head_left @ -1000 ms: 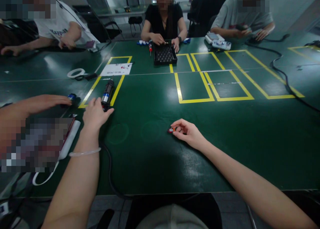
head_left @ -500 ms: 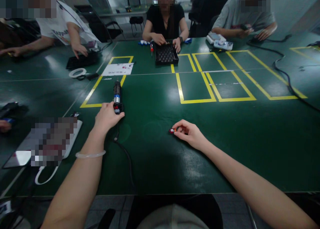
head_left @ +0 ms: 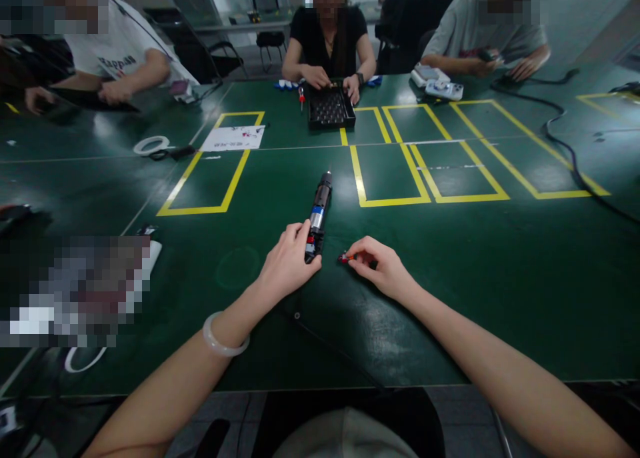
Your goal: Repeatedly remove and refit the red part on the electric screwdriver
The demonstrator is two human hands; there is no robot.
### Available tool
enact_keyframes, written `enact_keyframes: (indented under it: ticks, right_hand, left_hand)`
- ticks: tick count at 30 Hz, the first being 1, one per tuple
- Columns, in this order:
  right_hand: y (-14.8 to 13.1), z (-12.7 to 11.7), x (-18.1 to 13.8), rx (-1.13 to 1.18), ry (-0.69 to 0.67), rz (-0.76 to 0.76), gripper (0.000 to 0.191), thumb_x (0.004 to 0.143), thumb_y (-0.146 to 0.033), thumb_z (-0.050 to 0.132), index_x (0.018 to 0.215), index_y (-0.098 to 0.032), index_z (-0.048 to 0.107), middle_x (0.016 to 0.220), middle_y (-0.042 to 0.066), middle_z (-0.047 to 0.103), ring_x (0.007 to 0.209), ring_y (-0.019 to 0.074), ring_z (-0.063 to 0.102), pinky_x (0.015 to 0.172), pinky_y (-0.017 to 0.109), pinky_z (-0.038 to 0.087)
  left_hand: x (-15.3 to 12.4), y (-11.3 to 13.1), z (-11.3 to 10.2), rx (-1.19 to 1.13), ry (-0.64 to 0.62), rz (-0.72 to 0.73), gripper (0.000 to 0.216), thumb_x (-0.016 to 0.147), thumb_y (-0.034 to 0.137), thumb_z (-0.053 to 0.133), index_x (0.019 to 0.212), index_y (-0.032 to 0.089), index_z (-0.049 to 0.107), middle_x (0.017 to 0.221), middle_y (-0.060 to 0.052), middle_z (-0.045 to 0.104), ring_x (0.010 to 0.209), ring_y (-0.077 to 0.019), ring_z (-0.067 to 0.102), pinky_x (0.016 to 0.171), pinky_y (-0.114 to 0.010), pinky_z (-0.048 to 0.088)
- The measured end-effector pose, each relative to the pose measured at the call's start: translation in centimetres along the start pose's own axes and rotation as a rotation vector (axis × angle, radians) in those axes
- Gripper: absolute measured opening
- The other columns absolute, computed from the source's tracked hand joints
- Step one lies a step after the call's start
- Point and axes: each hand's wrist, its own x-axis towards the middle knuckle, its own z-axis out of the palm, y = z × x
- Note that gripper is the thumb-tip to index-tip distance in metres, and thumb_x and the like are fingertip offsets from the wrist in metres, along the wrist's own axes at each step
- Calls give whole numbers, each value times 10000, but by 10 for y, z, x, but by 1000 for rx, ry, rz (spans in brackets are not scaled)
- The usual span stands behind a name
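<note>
Screwdriver, a power one with a silver and blue band, points toward the far side of the green counter, just left of the right hand. The left hand is curled round its rear end; whether the tool touches the counter cannot be told. It looks stiff and fairly heavy, and the smooth metal band might slip, so the black rear is probably the surer hold. A dark cord trails below the left hand and may drag, though its join is hidden. The right hand is narrow, thumb and fingers pinching a small red piece, likely light, hard and easily dropped, best held by its sides.
</note>
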Motion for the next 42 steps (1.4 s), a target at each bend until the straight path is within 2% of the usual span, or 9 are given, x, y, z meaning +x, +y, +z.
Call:
enact_keyframes:
  ticks: [4,9,13,20,28,33,37,42]
  right_hand:
    - [-2,-1,-1,-142,-11,-55,51,921,-193,567,934,-197,616,945,49,595,721,132,556,657,269,472]
    - [0,4,-3,-254,-35,-72,45,928,-185,572,937,-200,613,967,52,591,811,152,588,720,276,482]
    - [1,8,-4,-305,-13,-78,52,928,-184,591,938,-200,640,993,56,588,908,173,605,772,285,494]
    - [0,6,-5,-295,13,-119,111,934,-196,579,960,-199,686,957,64,641,849,162,640,727,267,521]
    - [-4,4,-6,-302,24,-109,150,911,-151,555,975,-186,686,923,58,720,748,153,658,688,268,511]
    - [-5,6,-6,-260,0,-111,156,907,-147,543,998,-184,664,932,52,718,748,146,646,689,261,507]
    - [-6,4,-5,-230,-24,-109,166,916,-150,520,1020,-183,645,968,64,698,780,154,632,709,275,511]
    - [-3,0,-5,-210,-23,-75,174,926,-154,509,1041,-182,636,999,73,690,755,146,612,682,272,494]
  left_hand:
    - [-10,22,9,-60,24,126,758,825,353,595,1516,200,324,1357,-157,475,1192,-329,543,922,-413,514]
    - [-17,35,10,-94,-13,174,745,839,328,576,1524,202,312,1354,-161,475,1204,-323,533,917,-425,525]
    - [-18,38,7,-71,-39,161,742,846,316,567,1530,207,299,1370,-150,467,1214,-304,530,929,-420,524]
    - [-19,39,5,-22,-62,140,703,907,430,534,1524,174,315,1396,-143,454,1212,-287,530,931,-413,527]
    - [-14,45,-2,137,-50,111,687,926,500,522,1511,189,340,1271,-126,514,1094,-262,575,765,-343,542]
    - [-11,42,-6,209,-61,142,653,946,463,512,1532,254,312,1239,-117,509,1040,-252,573,705,-315,524]
    - [-11,36,-11,259,-69,139,653,941,450,534,1536,304,307,1256,-117,501,1047,-262,561,729,-328,528]
    - [-3,10,-19,305,-64,35,644,942,469,513,1536,336,303,1299,-135,472,1072,-295,549,717,-365,545]
